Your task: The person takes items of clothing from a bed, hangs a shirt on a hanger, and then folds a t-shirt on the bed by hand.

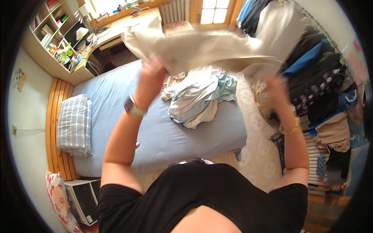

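Note:
A large beige cloth [210, 46] is stretched in the air between my raised hands, blurred by motion; I cannot make out whether it is a garment or a sheet. My left hand [154, 72] is closed on its near left edge, a watch on that wrist. At the other end, my right hand [275, 83], smeared by motion, grips the cloth's right side. Below the cloth, a crumpled heap of white and pale teal fabric [198, 99] lies on the blue-sheeted bed [136, 120].
Folded checked bedding [74, 126] sits by the wooden headboard [58, 116]. Clothes [318, 66] hang on the right, above a radiator [311, 155]. A desk [124, 29] and bookshelf [48, 33] stand at the far left, a chair [176, 25] beyond the bed.

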`<state>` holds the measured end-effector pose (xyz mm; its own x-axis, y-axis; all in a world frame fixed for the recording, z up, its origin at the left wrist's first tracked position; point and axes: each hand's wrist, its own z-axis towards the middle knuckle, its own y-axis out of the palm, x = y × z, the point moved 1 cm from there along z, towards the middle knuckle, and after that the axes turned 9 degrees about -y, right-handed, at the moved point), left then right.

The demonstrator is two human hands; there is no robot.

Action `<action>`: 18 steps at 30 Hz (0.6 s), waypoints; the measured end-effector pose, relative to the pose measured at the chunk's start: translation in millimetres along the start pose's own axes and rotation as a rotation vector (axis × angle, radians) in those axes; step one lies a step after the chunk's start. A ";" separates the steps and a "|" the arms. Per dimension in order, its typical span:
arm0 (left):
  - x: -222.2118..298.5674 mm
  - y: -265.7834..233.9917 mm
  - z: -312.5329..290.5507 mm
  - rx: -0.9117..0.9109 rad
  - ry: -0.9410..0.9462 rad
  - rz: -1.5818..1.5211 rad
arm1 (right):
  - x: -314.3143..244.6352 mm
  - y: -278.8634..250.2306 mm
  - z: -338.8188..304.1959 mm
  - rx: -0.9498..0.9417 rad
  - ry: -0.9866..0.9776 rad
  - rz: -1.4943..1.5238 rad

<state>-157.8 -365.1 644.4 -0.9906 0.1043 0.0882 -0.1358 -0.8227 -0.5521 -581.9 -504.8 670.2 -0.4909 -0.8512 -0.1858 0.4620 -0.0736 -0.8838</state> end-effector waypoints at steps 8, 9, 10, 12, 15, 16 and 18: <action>10.3 -16.2 -235.9 -0.896 -0.560 -0.509 | -49.8 59.4 -113.3 -0.694 0.496 0.528; 15.9 -15.7 -236.8 -0.867 -0.596 -0.561 | -47.8 59.4 -119.2 -0.633 0.485 0.576; 22.6 -19.4 -230.7 -0.826 -0.590 -0.571 | -45.4 64.3 -128.0 -0.574 0.463 0.626; 32.8 -26.0 -209.9 -0.746 -0.492 -0.557 | -47.0 55.8 -122.4 -0.568 0.534 0.699; 23.6 -20.9 -196.9 -0.664 -0.532 -0.666 | -42.4 41.3 -117.2 -0.447 0.631 0.864; 26.5 -16.3 -188.9 -0.684 -0.686 -0.756 | -38.6 38.0 -124.0 -0.331 0.663 0.916; 28.0 -10.3 -159.0 -0.691 -0.753 -0.780 | -40.6 29.5 -125.3 -0.178 0.703 0.990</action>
<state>-186.4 -264.9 520.7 -0.4237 -0.1009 0.9002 -0.8767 -0.2044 -0.4355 -640.9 -407.3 597.8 -0.3026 -0.0298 -0.9527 0.7819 0.5638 -0.2660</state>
